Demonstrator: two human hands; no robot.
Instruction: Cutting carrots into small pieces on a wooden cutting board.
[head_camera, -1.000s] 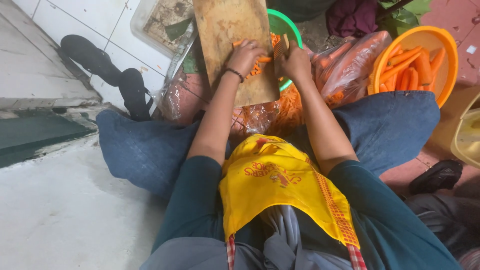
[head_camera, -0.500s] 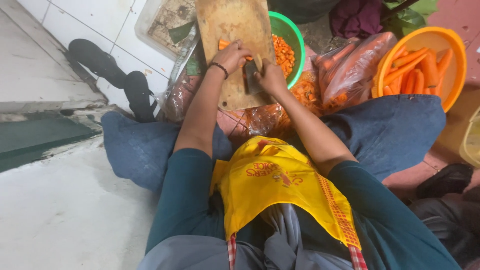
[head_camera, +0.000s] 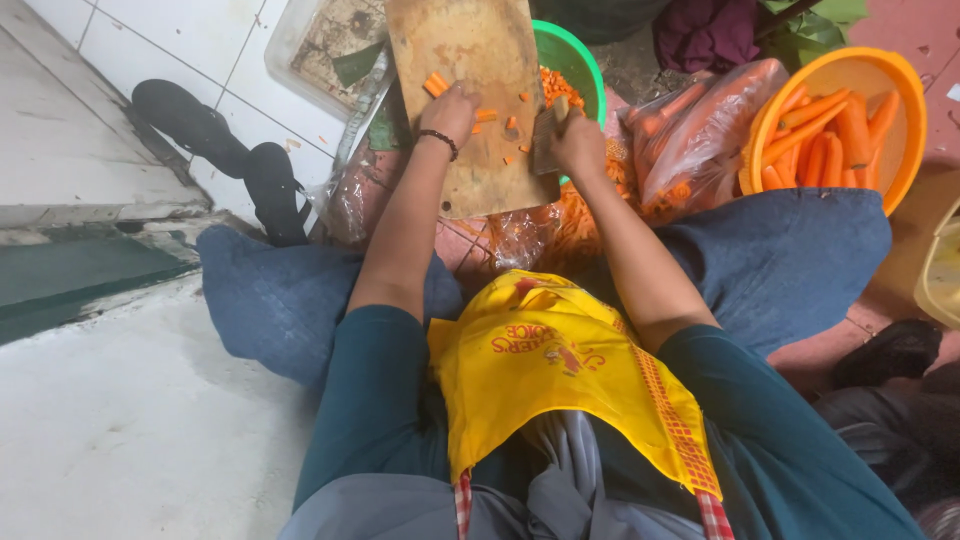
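A worn wooden cutting board (head_camera: 480, 50) lies tilted in front of my crossed legs. My left hand (head_camera: 452, 108), with a dark bracelet at the wrist, presses its curled fingers on a short piece of carrot (head_camera: 435, 83) on the board. At the board's right edge my right hand (head_camera: 582, 142) grips a dark knife (head_camera: 546, 138) with its blade pointing down. Small chopped carrot bits (head_camera: 508, 124) lie scattered on the wood. Behind the knife stands a green bowl (head_camera: 584, 52) holding chopped carrot.
An orange basin (head_camera: 892, 80) of whole peeled carrots stands at the right, with a clear plastic bag of carrots (head_camera: 690, 125) beside it. A clear tray (head_camera: 300, 40) of scraps and black sandals (head_camera: 230, 150) are on the left by a tiled step. A yellow apron (head_camera: 550, 370) covers my lap.
My hands, which were together on a carrot, have parted. The left hand is now further up the board, the knife hand is at its right edge, and chopped bits lie between them.
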